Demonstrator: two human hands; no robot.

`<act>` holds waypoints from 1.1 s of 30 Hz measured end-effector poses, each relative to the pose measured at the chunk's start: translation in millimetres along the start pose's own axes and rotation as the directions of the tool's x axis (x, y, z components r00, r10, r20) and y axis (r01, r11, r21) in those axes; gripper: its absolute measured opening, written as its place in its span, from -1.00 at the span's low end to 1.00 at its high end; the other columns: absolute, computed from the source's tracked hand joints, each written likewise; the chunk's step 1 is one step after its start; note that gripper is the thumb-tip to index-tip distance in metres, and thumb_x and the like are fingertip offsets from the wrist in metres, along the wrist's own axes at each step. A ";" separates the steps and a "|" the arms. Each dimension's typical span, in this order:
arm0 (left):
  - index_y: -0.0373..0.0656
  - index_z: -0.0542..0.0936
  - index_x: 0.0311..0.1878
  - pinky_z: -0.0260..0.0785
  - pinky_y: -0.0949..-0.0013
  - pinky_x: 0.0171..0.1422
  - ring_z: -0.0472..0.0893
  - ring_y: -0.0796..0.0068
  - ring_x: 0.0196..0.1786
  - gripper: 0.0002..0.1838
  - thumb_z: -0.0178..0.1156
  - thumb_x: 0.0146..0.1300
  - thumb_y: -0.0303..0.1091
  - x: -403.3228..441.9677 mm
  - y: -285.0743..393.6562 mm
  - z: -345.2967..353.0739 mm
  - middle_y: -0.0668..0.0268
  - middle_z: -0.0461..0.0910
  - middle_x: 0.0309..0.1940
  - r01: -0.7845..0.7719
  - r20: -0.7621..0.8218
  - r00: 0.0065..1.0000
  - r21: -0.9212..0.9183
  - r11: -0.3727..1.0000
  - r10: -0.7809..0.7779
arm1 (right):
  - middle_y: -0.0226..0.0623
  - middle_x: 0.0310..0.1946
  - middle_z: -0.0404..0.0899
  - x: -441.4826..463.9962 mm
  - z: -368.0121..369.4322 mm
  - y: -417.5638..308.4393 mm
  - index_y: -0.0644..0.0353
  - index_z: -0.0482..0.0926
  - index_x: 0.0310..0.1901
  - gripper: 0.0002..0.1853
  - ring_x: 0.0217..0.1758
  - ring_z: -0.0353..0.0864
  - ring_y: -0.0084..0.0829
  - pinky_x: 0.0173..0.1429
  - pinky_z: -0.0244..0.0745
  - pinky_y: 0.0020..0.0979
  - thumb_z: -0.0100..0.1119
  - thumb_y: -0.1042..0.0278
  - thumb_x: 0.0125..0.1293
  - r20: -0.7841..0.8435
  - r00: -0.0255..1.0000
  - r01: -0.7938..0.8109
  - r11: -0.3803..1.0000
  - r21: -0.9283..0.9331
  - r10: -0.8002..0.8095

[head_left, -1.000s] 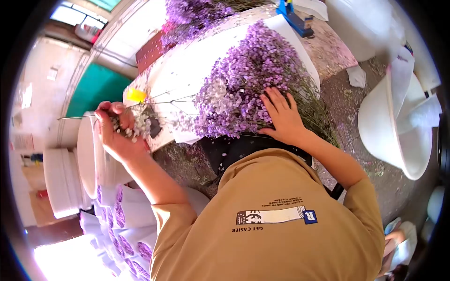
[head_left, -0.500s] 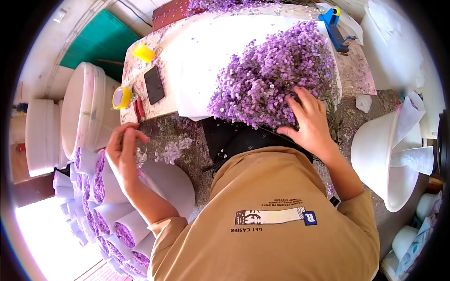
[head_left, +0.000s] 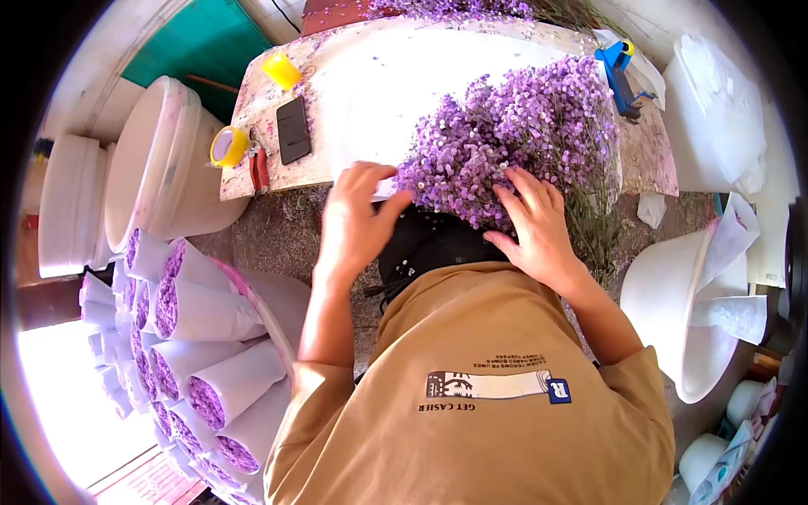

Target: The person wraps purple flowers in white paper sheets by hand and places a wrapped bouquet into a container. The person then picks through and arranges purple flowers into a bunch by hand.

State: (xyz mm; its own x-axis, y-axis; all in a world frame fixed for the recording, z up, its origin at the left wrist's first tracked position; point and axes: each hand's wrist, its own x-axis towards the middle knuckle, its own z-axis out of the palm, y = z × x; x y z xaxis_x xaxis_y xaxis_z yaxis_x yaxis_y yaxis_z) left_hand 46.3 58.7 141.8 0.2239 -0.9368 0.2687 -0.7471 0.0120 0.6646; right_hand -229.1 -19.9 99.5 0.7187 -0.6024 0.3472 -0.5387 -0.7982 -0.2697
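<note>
Right hand (head_left: 541,231) touches flowers (head_left: 522,122); shirt (head_left: 480,332) (upside-down) reads "GET CASIER".

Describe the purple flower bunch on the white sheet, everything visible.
The purple flower bunch is a dense, loose mass of tiny blossoms on thin greenish stems. It lies unwrapped on the white sheet, stems trailing past the table's near edge. The right hand rests against its near side; the left hand is beside it, contact unclear.

Bright daylight pours from the blown-out opening (head_left: 61,383) at lower left, glare bleaches the white paper (head_left: 370,94) at upper centre, and fisheye distortion bends the scene toward black corners.
</note>
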 end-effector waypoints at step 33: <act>-0.31 0.56 -0.18 0.36 0.41 -0.30 0.51 0.47 -0.35 -0.80 -0.04 0.24 -0.66 79.1 -88.9 34.5 0.24 0.51 -0.33 0.446 0.330 0.847 -0.867 0.220 -0.416 | -0.05 0.37 0.34 -6.7 20.2 9.2 0.15 0.38 0.39 -0.20 0.50 0.28 -0.06 0.49 0.09 0.11 0.50 0.18 0.11 0.128 0.987 -0.101 0.993 0.062 0.092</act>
State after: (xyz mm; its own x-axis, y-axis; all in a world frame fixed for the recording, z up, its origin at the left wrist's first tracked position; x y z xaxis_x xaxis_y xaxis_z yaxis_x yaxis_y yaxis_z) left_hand 108.9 -28.5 79.9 0.2935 -0.9143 -0.2790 0.4781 -0.1124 0.8711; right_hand -230.0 -23.0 76.6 0.7166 -0.6674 0.2028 -0.5799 -0.7316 -0.3584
